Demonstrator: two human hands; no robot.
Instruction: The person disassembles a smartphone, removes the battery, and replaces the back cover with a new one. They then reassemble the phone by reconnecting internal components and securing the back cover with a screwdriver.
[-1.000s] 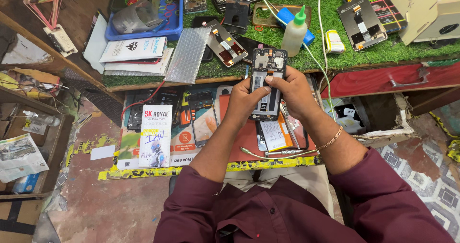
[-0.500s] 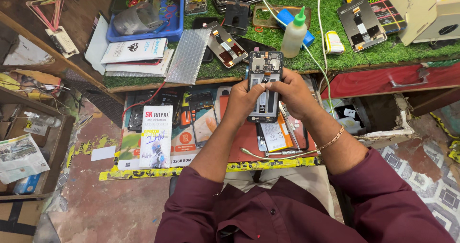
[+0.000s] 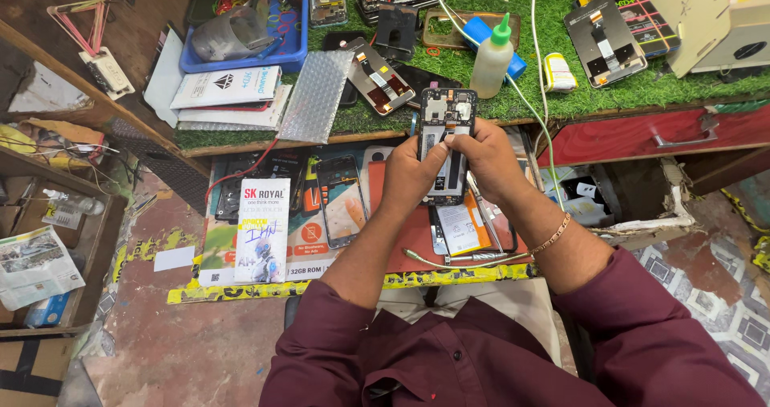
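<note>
Both hands hold one opened phone (image 3: 446, 138) upright above the surface (image 3: 561, 78): the left hand (image 3: 411, 174) keeps a narrow grip on its left edge, and the right hand (image 3: 489, 160) closes on its right edge, fingertips on the inner parts. At 1 o'clock from the phone stands a squeeze bottle (image 3: 492, 58) with green cap. At 11 o'clock lies a bubble wrap sheet (image 3: 316, 106).

The opened black plastic phone body (image 3: 447, 146) shows dull metal plates and a matt dark inside. Behind it, rough green artificial-turf matting (image 3: 561, 30) covers the wooden counter. On that turf stands a translucent, smooth plastic squeeze bottle with green cap (image 3: 492, 58); a shiny silver bubble-wrap pouch (image 3: 317, 106) lies at the counter's front edge.
</note>
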